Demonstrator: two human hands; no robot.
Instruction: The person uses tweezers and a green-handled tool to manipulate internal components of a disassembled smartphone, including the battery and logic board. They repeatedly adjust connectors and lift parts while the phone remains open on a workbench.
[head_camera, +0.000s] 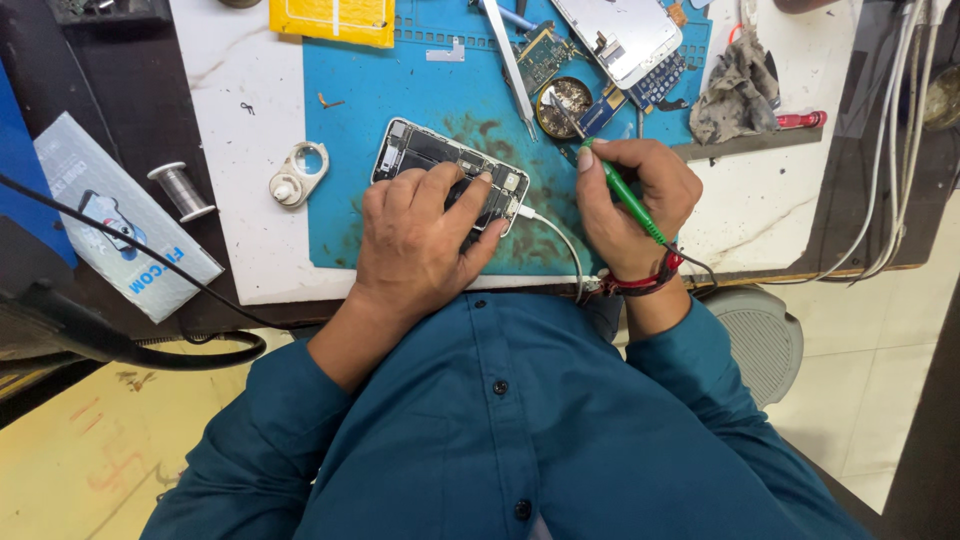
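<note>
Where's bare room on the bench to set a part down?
Free: blue mat left of the opened phone, bordered by the white ring part; white board right of the right hand, below the grey rag. Crowded: mat's top edge around the solder tin, circuit boards and tweezers. Left hand covers the phone.

Hands (425, 235) on opened phone (440, 160)

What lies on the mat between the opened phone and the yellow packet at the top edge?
In the head view, between the opened phone and the yellow packet lies bare blue mat; a small grey metal bracket sits just right of that line.
</note>
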